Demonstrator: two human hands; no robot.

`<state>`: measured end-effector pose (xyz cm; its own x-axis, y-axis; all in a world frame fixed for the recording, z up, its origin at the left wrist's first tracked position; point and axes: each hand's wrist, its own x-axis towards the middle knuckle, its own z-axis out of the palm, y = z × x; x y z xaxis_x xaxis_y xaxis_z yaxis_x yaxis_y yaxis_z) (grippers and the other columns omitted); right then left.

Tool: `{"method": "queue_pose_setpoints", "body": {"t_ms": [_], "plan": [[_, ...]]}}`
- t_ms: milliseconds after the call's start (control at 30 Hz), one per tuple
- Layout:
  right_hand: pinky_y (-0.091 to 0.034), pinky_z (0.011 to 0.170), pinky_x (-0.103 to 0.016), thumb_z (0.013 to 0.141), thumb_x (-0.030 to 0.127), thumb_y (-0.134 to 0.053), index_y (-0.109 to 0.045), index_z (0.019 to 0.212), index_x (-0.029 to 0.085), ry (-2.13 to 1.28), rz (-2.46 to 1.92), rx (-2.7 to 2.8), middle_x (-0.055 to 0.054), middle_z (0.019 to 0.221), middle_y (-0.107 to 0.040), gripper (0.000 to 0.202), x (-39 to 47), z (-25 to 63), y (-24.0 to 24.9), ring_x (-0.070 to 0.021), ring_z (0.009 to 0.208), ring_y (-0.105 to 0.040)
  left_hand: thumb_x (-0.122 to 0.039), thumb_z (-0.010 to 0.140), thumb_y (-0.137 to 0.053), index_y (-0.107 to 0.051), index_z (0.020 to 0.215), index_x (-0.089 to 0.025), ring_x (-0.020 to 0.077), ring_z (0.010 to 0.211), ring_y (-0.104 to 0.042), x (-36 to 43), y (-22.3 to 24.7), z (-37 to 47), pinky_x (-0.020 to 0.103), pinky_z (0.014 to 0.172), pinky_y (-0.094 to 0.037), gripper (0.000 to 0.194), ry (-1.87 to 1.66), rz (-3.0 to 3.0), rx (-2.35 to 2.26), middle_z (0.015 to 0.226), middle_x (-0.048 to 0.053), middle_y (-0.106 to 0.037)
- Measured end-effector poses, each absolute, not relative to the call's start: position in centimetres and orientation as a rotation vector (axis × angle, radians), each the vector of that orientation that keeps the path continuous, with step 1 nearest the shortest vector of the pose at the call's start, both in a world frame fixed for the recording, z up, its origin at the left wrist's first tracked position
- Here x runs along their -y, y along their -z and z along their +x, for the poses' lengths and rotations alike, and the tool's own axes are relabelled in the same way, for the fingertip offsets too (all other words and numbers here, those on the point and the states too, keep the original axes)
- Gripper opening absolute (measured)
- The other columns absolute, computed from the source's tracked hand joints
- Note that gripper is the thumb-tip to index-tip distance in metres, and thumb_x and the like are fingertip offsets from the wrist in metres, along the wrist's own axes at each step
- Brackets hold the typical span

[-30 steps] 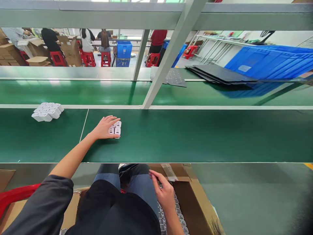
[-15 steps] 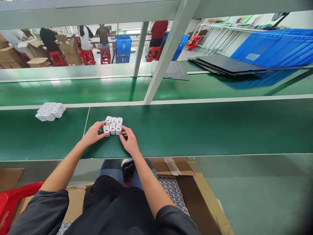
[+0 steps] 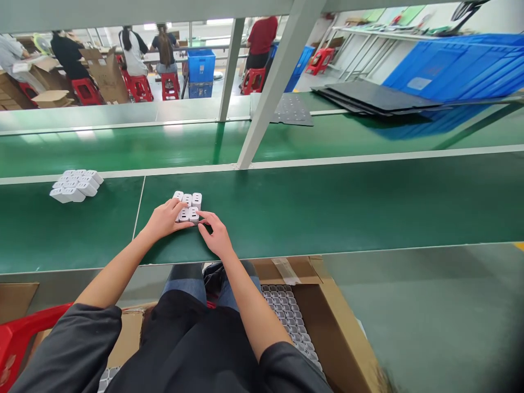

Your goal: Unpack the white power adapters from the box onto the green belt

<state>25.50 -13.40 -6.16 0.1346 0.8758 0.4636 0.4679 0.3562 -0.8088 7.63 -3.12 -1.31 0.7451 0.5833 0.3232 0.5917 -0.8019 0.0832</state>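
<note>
A small block of white charger plugs [image 3: 197, 200] stands in two rows on the green belt, port faces up. My left hand [image 3: 165, 219] lies around the front row, its fingers over the top and its thumb along the near side, hiding some of the plugs. At the right end of that row, my right hand [image 3: 216, 234] has its curved fingertips against the last plug, with thumb and fingers apart. Further left on the belt sits a second cluster of white charger plugs [image 3: 77, 185], untouched.
Below the green belt [image 3: 347, 207], an open cardboard box [image 3: 339, 322] by my right leg holds rows of plugs in trays. A slanted metal post [image 3: 270, 87] rises behind the belt. Black sheets [image 3: 376, 98] and blue crates [image 3: 462, 65] lie beyond. Several people sit at the back.
My left hand has slid right, from the block's left end to over the front row. My right hand stays at the right end. The view has tilted slightly.
</note>
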Motion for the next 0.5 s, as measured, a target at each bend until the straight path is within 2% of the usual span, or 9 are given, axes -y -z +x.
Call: {"method": "queue_pose_setpoints", "body": {"t_ms": [133, 267, 333, 433, 500], "plan": [[-0.054, 0.088, -0.033, 0.093, 0.020, -0.049, -0.064, 0.122, 0.023, -0.457, -1.257, 1.522, -0.007, 0.119, -0.063, 0.033, 13.6, 25.5, 6.0, -0.0130, 0.080, -0.066, -0.071, 0.083, -0.055, -0.057, 0.122, -0.019, 0.0265, 0.103, -0.064, 3.5, 1.8, 7.7, 0.034, 0.079, -0.051, 0.065, 0.586, -2.886, 0.925, 0.116, 0.012, -0.065], [-0.053, 0.092, -0.034, 0.091, 0.018, -0.047, -0.063, 0.123, 0.023, -0.435, -1.255, 1.545, -0.007, 0.120, -0.063, 0.036, 13.4, 25.5, 5.9, -0.0132, 0.082, -0.066, -0.066, 0.088, -0.053, -0.060, 0.124, -0.022, 0.0250, 0.099, -0.066, 3.2, 2.1, 7.8, 0.033, 0.080, -0.050, 0.057, 0.604, -2.951, 0.880, 0.114, 0.011, -0.067], [-0.053, 0.092, -0.035, 0.090, 0.016, -0.047, -0.061, 0.125, 0.023, -0.439, -1.232, 1.555, -0.007, 0.119, -0.064, 0.039, 13.3, 25.5, 5.8, -0.0135, 0.083, -0.066, -0.066, 0.085, -0.058, -0.064, 0.119, -0.023, 0.0246, 0.097, -0.066, 3.0, 2.0, 7.7, 0.032, 0.081, -0.049, 0.055, 0.654, -3.032, 0.935, 0.111, 0.010, -0.069], [-0.056, 0.085, -0.034, 0.089, 0.017, -0.049, -0.055, 0.131, 0.022, -0.440, -1.171, 1.478, -0.007, 0.114, -0.067, 0.042, 14.0, 25.1, 5.3, -0.0146, 0.086, -0.066, -0.069, 0.069, -0.073, -0.069, 0.108, -0.023, 0.0231, 0.095, -0.064, 3.7, 1.5, 7.5, 0.029, 0.079, -0.049, 0.061, 1.093, -3.231, 1.323, 0.107, 0.008, -0.069], [-0.057, 0.082, -0.032, 0.091, 0.020, -0.051, -0.052, 0.132, 0.023, -0.406, -1.120, 1.403, -0.007, 0.115, -0.066, 0.041, 15.3, 24.7, 4.4, -0.0159, 0.094, -0.065, -0.075, 0.067, -0.070, -0.068, 0.105, -0.020, 0.0199, 0.086, -0.064, 5.1, 1.2, 7.5, 0.027, 0.072, -0.050, 0.067, 1.570, -3.258, 1.697, 0.100, 0.007, -0.068]]}}
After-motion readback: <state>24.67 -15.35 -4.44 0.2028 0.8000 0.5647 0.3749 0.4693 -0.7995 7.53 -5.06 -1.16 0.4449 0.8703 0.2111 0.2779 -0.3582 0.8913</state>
